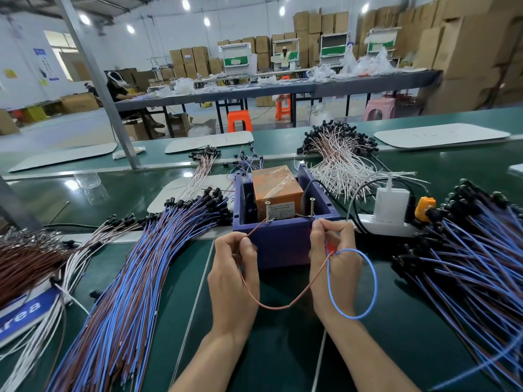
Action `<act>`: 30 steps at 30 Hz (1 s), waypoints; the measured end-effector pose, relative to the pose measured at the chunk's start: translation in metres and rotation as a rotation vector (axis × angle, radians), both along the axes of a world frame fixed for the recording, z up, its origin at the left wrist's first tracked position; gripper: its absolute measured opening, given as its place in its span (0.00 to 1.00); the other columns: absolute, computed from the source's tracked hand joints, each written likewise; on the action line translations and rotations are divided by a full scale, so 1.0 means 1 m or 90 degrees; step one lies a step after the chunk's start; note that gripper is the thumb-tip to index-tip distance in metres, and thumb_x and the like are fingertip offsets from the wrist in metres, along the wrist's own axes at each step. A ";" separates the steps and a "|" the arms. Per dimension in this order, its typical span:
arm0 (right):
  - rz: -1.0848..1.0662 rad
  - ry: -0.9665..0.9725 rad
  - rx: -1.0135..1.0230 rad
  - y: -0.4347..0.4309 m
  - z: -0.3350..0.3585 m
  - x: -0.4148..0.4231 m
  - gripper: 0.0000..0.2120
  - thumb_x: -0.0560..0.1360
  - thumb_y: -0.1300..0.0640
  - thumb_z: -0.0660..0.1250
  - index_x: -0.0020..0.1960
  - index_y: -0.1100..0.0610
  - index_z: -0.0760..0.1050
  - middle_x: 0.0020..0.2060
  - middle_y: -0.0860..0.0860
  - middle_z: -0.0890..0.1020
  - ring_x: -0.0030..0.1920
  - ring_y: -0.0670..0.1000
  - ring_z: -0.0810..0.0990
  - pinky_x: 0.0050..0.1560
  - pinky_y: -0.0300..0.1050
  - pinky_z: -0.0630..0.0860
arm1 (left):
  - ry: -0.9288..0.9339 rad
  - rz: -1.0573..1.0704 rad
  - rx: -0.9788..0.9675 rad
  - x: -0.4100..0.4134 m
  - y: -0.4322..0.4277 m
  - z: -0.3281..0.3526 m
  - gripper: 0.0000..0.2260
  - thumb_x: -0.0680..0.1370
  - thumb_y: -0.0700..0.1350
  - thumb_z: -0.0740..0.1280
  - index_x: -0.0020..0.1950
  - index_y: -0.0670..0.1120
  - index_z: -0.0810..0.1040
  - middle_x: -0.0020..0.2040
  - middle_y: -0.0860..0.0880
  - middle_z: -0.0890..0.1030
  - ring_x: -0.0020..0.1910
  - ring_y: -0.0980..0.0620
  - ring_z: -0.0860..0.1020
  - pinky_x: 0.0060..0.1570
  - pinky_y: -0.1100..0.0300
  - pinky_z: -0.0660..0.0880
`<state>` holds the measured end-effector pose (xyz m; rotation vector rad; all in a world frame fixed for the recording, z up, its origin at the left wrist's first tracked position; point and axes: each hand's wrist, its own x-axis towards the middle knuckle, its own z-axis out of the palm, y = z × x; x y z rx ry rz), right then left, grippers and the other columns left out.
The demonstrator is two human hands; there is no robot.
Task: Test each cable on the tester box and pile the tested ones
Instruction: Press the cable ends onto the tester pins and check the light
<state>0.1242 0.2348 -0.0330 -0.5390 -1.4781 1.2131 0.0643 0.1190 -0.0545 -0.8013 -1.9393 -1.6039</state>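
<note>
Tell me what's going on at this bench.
A person works at the purple plastic tester box. The left hand pinches the thin brown wire, whose tip reaches the left brass screw on the box rim. The right hand grips the looped blue wire by the right brass screw. A left pile of blue-and-brown cables and a right pile flank the box.

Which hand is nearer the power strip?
Right. The right hand is just left of the power strip; the left hand is farther left, across the tester box.

Bright overhead light, edges warped.
</note>
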 end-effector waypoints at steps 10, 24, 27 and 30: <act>0.012 0.005 -0.006 0.000 0.002 0.000 0.04 0.80 0.58 0.66 0.46 0.53 0.74 0.32 0.63 0.78 0.34 0.64 0.77 0.42 0.65 0.77 | -0.002 0.002 -0.002 -0.001 0.000 -0.001 0.05 0.84 0.53 0.58 0.53 0.54 0.70 0.43 0.56 0.79 0.42 0.52 0.78 0.39 0.69 0.70; 0.049 -0.012 0.023 0.003 -0.007 0.007 0.03 0.80 0.51 0.64 0.48 0.46 0.72 0.34 0.52 0.81 0.33 0.51 0.78 0.37 0.48 0.76 | -0.010 -0.007 -0.006 0.000 -0.002 -0.003 0.05 0.84 0.53 0.58 0.53 0.54 0.70 0.43 0.55 0.79 0.40 0.52 0.78 0.37 0.68 0.70; 0.042 -0.011 0.020 0.001 -0.010 0.013 0.03 0.78 0.47 0.64 0.47 0.46 0.73 0.33 0.52 0.80 0.32 0.49 0.77 0.36 0.49 0.75 | 0.000 -0.012 -0.021 0.005 -0.004 -0.002 0.04 0.83 0.53 0.58 0.52 0.55 0.70 0.43 0.56 0.79 0.39 0.52 0.78 0.36 0.66 0.70; 0.039 -0.023 0.023 -0.003 -0.012 0.022 0.08 0.77 0.43 0.63 0.47 0.48 0.74 0.31 0.53 0.79 0.31 0.54 0.77 0.36 0.55 0.77 | 0.018 -0.018 -0.036 0.011 -0.008 -0.002 0.03 0.83 0.53 0.58 0.52 0.57 0.70 0.44 0.56 0.79 0.39 0.52 0.78 0.36 0.63 0.72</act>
